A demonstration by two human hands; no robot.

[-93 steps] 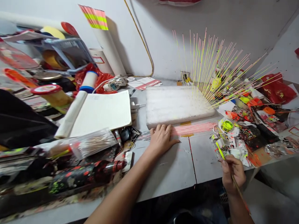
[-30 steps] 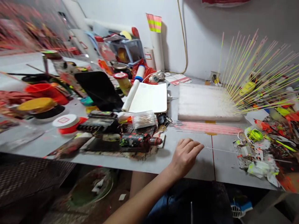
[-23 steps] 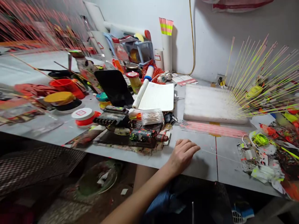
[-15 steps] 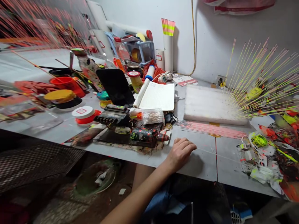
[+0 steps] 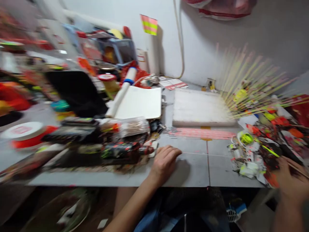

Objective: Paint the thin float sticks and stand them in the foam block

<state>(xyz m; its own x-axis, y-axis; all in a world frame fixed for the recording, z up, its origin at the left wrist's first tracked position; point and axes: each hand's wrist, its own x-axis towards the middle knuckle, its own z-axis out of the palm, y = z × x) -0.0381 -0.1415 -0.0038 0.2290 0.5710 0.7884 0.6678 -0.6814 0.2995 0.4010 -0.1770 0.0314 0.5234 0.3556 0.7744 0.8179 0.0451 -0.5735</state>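
Observation:
Near the table's front edge is my left hand (image 5: 165, 161), its fingers closed on the end of a thin pale stick (image 5: 202, 154) that points right, just above the grey tabletop (image 5: 190, 174). My right hand (image 5: 292, 177), blurred at the far right, has its fingers closed around a thin brown handle (image 5: 299, 169). A yellow-green rod (image 5: 270, 150) reaches up to its fingertips; whether it joins the handle is unclear. Behind my left hand lies a row of thin pink sticks (image 5: 200, 133), in front of a white foam block (image 5: 202, 108) with many yellow-and-pink sticks (image 5: 238, 87) fanning from its right end.
Left of my left hand are a paint-spotted dark bottle (image 5: 120, 153), a bag of cotton swabs (image 5: 134, 127), an open notebook (image 5: 138, 102) and a black panel (image 5: 76, 93). Paint-stained scraps (image 5: 249, 161) lie beside my right hand. A white-lidded red tub (image 5: 24, 133) sits far left.
The view has swung right, so the table's contents appear farther left. My right hand has come into view at the right edge. My left hand keeps its grip on the thin stick.

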